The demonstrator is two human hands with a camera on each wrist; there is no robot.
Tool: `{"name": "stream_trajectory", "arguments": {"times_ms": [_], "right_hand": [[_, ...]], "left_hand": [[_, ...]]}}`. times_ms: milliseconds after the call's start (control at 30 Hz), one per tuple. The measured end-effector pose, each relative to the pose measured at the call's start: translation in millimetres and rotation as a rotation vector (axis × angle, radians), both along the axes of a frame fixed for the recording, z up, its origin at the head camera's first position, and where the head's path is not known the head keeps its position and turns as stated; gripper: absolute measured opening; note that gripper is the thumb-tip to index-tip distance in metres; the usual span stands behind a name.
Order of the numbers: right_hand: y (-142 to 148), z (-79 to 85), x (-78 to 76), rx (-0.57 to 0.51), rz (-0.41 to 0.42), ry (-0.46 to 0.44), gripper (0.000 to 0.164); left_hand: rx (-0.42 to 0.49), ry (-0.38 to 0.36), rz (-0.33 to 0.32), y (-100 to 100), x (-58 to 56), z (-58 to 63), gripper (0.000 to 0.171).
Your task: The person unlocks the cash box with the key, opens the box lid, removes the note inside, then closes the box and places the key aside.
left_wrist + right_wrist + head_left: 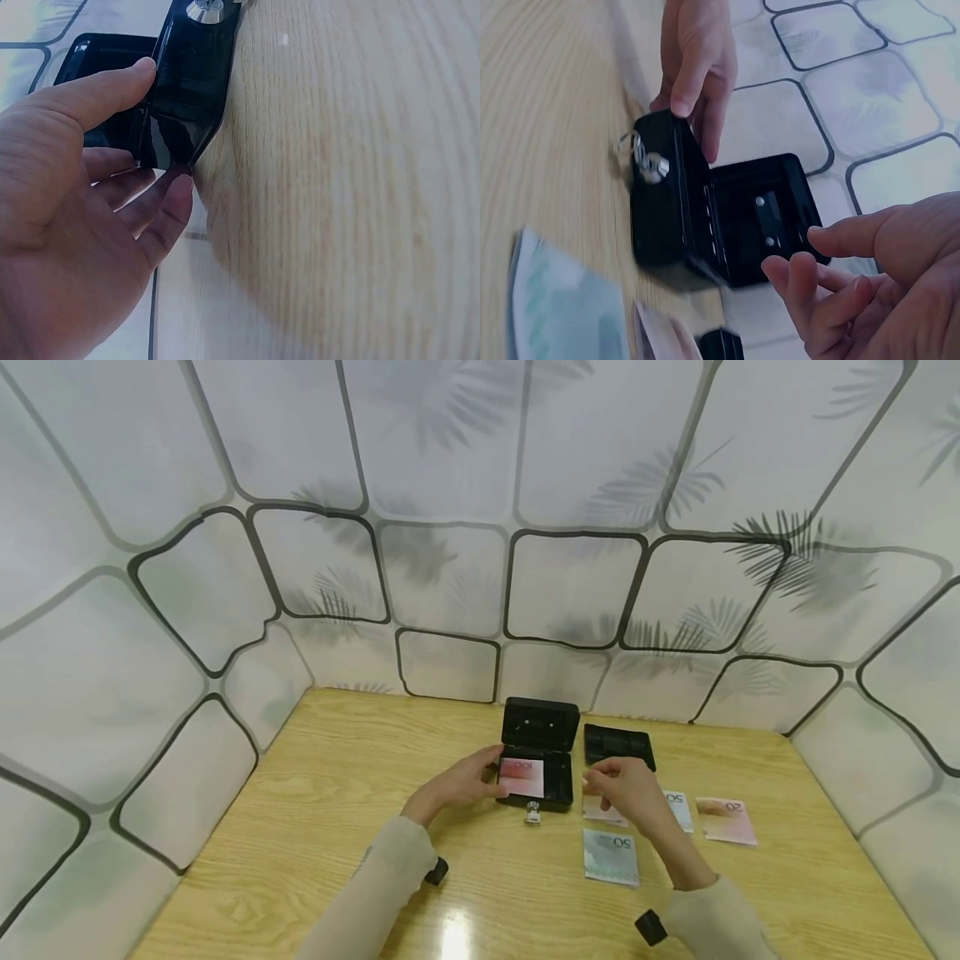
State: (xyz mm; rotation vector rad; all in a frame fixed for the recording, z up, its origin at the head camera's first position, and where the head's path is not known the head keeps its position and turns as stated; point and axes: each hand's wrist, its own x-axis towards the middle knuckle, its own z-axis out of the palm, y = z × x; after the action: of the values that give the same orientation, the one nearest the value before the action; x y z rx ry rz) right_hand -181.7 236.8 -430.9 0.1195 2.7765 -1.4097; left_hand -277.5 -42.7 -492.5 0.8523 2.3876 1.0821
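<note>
A black cash box (553,803) stands on the table with its lid (540,724) raised. Inside, a red note printed 100 (522,779) lies in the left part. My left hand (459,787) holds the box's left side; its thumb (124,94) lies at the rim and the fingers bend along the end wall. A key (640,154) sits in the front lock. Just right of the box, my right hand (628,789) hovers with loosely bent fingers and nothing between thumb and fingertips. Below it lies a pale pinkish note (600,812), partly hidden by the hand.
A black compartment tray (618,744) lies behind the right hand. Nearer the front is a greenish stack of notes printed 50 (611,860). Another note printed 50 (679,810) and a pink one printed 20 (729,823) lie farther right. A patterned curtain (450,668) rises behind the table.
</note>
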Motion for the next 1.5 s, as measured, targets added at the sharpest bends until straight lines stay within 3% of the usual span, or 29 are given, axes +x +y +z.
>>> {"name": "stream_trajectory", "arguments": {"times_ms": [200,367,567,967,1300,1500], "right_hand": [[-14.5,-8.2,-19.7,-0.081,0.029,-0.051,0.026],[-24.8,-18.9,-31.4,-0.086,0.041,-0.106,0.026],[-34.3,-29.2,-36.6,-0.046,0.053,-0.141,0.024],[-46.2,-34.7,-43.2,0.030,0.075,-0.168,0.023],[-53.0,-42.9,-46.5,-0.093,0.046,-0.193,0.016],[-55.8,-46.0,-47.9,-0.227,-0.010,-0.187,0.028]], "left_hand": [[-0.005,0.012,-0.004,-0.1,-0.3,-0.6,0.080],[-0.007,0.015,0.000,0.1,-1.5,-0.6,0.080],[-0.005,-0.003,0.011,1.4,-2.4,-2.4,0.080],[-0.009,-0.018,0.022,1.3,-3.9,-4.4,0.080],[0.004,-0.005,0.011,0.6,-4.8,-6.8,0.080],[-0.002,-0.011,0.013,1.0,-4.4,-5.7,0.080]]}}
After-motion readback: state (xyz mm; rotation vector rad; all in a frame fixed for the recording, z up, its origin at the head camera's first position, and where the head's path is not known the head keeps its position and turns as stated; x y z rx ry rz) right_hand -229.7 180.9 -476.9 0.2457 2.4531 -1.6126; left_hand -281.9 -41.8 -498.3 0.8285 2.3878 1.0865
